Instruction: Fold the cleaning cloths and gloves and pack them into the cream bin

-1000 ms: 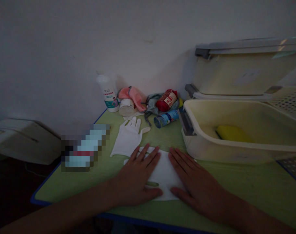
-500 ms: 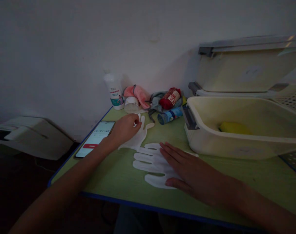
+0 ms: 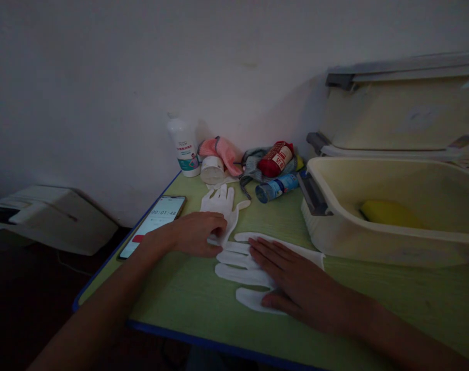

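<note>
Two white gloves lie flat on the green tabletop. My right hand (image 3: pixel 296 283) rests with outstretched fingers on the nearer glove (image 3: pixel 238 276), covering part of its palm; the glove's fingers point left. My left hand (image 3: pixel 199 232) is closed, its curled fingers pinching at the cuff end of the farther glove (image 3: pixel 219 202), whose fingers point towards the wall. The exact pinch is partly hidden by my hand. The left fingertips are close to the nearer glove's finger ends.
A phone (image 3: pixel 153 224) showing a timer lies left. Behind stand a white bottle (image 3: pixel 183 149), a round tub (image 3: pixel 212 170), a pink cloth (image 3: pixel 222 152), a grey cloth (image 3: pixel 252 162), a red package (image 3: pixel 276 158) and a blue tube (image 3: pixel 277 186). Right is a cream bin (image 3: pixel 358 242) holding something yellow (image 3: pixel 389 214).
My left hand has moved from the farther glove's fingers down to its cuff, nearer to me. My right hand stays flat on the nearer glove. The view has shifted slightly.
</note>
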### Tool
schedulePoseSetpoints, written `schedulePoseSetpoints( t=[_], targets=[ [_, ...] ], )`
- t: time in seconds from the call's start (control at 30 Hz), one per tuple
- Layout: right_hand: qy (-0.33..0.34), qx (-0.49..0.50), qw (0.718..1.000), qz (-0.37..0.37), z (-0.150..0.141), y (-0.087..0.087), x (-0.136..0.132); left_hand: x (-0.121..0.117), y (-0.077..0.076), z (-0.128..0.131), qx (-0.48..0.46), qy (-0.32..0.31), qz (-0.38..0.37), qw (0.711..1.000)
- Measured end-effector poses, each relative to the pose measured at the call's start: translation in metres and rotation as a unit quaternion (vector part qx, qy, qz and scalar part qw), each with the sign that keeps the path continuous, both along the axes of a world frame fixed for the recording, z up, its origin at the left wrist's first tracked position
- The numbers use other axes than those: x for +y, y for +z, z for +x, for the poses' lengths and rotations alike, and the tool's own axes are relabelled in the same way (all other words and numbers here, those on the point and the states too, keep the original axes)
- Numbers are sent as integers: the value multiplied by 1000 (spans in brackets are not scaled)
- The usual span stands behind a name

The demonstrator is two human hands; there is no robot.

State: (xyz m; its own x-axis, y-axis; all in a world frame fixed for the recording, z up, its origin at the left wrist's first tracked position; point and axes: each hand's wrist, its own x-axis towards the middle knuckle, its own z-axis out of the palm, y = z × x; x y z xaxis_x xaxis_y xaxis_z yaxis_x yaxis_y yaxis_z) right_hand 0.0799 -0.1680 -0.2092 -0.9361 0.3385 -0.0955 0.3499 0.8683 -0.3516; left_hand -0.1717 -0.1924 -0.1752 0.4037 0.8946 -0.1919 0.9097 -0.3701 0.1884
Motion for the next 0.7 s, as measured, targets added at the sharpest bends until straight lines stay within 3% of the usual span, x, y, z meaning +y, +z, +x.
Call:
schedulePoseSetpoints(
  t=[0.23,0.33,0.4,0.47,0.57,0.7],
  targets=[
    [3,18,1000,8,0,-2,0,1,-5,0,53,-8,41,998],
    [5,30,999,15,1,-5,1,2,-5,-2,56,32,86,994],
    [5,33,999,15,1,-5,1,3,-3,-3,2,87,134,987],
    [2,37,999,5,1,-4,1,5,-1,-4,-118,142,176,967],
    [-10,63,997,-35,2,1,1,7,2,-2,-384,199,145,890],
    [-38,128,976,-175,5,7,-2,8,2,9,-656,237,42,715]
  ],
)
